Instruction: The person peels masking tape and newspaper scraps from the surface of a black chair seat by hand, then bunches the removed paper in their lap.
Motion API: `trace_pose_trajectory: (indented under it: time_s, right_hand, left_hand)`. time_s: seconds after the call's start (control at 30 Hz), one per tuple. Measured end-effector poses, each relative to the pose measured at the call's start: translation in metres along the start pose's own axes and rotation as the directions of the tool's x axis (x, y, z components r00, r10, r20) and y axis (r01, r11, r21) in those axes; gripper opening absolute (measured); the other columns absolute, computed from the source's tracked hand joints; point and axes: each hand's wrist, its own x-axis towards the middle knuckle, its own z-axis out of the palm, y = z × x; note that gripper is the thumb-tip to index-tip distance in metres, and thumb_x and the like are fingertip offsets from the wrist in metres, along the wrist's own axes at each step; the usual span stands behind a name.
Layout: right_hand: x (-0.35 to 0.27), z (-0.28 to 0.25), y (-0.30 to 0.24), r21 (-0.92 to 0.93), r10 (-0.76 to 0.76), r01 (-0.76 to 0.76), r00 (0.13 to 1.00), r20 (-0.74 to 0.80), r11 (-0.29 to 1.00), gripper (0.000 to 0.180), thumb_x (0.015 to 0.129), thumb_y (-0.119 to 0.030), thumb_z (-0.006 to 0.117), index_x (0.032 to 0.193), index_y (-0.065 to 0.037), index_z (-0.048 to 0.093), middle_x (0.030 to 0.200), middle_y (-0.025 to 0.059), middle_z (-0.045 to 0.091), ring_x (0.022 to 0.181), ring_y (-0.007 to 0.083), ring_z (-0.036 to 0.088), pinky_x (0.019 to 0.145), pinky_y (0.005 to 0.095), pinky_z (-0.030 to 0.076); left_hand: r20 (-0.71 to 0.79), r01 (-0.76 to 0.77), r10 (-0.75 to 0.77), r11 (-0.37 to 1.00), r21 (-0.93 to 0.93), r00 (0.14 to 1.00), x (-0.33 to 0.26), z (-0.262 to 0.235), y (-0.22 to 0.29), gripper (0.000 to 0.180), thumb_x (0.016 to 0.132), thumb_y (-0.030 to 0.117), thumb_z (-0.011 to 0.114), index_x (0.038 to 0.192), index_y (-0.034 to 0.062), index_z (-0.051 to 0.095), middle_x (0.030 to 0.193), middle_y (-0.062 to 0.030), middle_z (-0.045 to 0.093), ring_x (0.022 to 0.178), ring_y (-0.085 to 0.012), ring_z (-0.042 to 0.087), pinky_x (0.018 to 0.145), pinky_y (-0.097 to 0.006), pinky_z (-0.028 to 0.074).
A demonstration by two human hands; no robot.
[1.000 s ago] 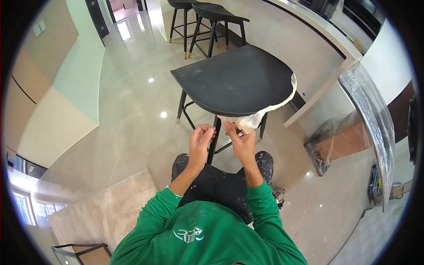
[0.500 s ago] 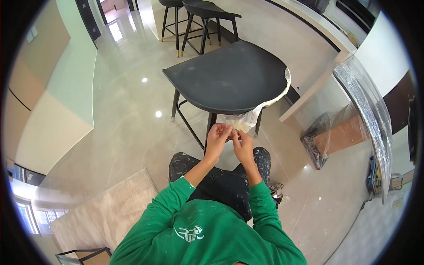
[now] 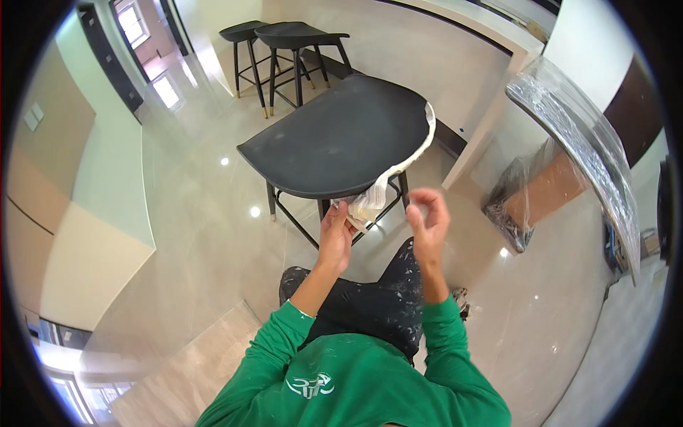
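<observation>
Here, a person peels white wrapping off a black stool.
The left hand (image 3: 336,238) is closed on a bunched strip of white wrapping (image 3: 370,203), which runs up from the fingers along the curved edge of the stool (image 3: 334,142) just above both hands. The right hand (image 3: 427,222) is raised beside it, apart from the strip, fingers loosely curled and holding nothing that can be made out. Two more stools (image 3: 274,35) stand well beyond the hands.
</observation>
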Motion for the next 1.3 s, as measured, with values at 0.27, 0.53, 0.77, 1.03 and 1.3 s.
trace_pose_trajectory:
  time_s: [0.27, 0.53, 0.77, 1.03, 1.3]
  right_hand:
    - [0.102, -0.006, -0.081, -0.359, -0.283, 0.616, 0.702, 0.653, 0.701, 0.03, 0.084, 0.001, 0.067, 0.113, -0.007, 0.072, 0.116, 0.01, 0.068, 0.112, 0.0316, 0.061, 0.102, 0.0432, 0.047]
    - [0.127, -0.003, -0.073, -0.262, -0.143, 0.503, 0.632, 0.762, 0.824, 0.019, 0.086, -0.008, 0.071, 0.104, -0.004, 0.074, 0.093, 0.0092, 0.071, 0.098, 0.0289, 0.065, 0.085, 0.0403, 0.055]
    - [0.188, -0.001, -0.055, -0.332, 0.298, 0.098, 0.26, 0.918, 0.938, 0.02, 0.096, -0.018, 0.071, 0.107, -0.001, 0.072, 0.097, 0.0015, 0.072, 0.094, 0.0112, 0.064, 0.085, 0.0296, 0.049]
    - [0.218, 0.007, -0.052, -0.433, 0.436, -0.059, 0.11, 0.893, 0.9, 0.01, 0.093, -0.012, 0.072, 0.094, -0.003, 0.069, 0.087, -0.0024, 0.067, 0.081, 0.007, 0.06, 0.078, 0.0251, 0.048]
    - [0.124, -0.015, -0.066, -0.322, -0.274, 0.691, 0.604, 0.748, 0.647, 0.009, 0.088, 0.0, 0.071, 0.095, -0.002, 0.064, 0.097, 0.0098, 0.062, 0.096, 0.0302, 0.061, 0.094, 0.0414, 0.054]
  left_hand:
    - [0.042, 0.009, -0.012, 0.996, 0.088, 0.999, 0.018, -0.002, -0.008, 0.029, 0.103, 0.012, 0.063, 0.131, 0.0087, 0.056, 0.135, -0.0042, 0.063, 0.118, -0.0154, 0.062, 0.099, -0.032, 0.048]
    - [0.073, -0.214, 0.21, 0.797, 0.565, 0.975, 0.039, -0.04, -0.053, 0.044, 0.101, 0.009, 0.058, 0.142, -0.0021, 0.047, 0.134, -0.0114, 0.062, 0.122, -0.019, 0.059, 0.106, -0.033, 0.043]
    - [-0.012, -0.004, 0.011, 0.869, 0.494, 1.0, 0.045, -0.056, -0.068, 0.042, 0.107, 0.037, 0.056, 0.136, 0.0063, 0.055, 0.116, -0.0023, 0.065, 0.102, -0.0104, 0.061, 0.088, -0.026, 0.048]
    - [-0.142, -0.03, 0.085, 0.936, 0.351, 0.986, -0.029, -0.053, -0.062, 0.033, 0.108, 0.035, 0.055, 0.118, 0.0036, 0.056, 0.099, -0.004, 0.061, 0.087, -0.0122, 0.059, 0.078, -0.029, 0.051]
    - [0.282, -0.648, 0.638, 0.459, 0.608, 0.716, -0.083, -0.013, -0.008, 0.028, 0.094, 0.005, 0.067, 0.118, 0.0011, 0.054, 0.099, -0.0096, 0.06, 0.084, -0.018, 0.056, 0.081, -0.032, 0.048]
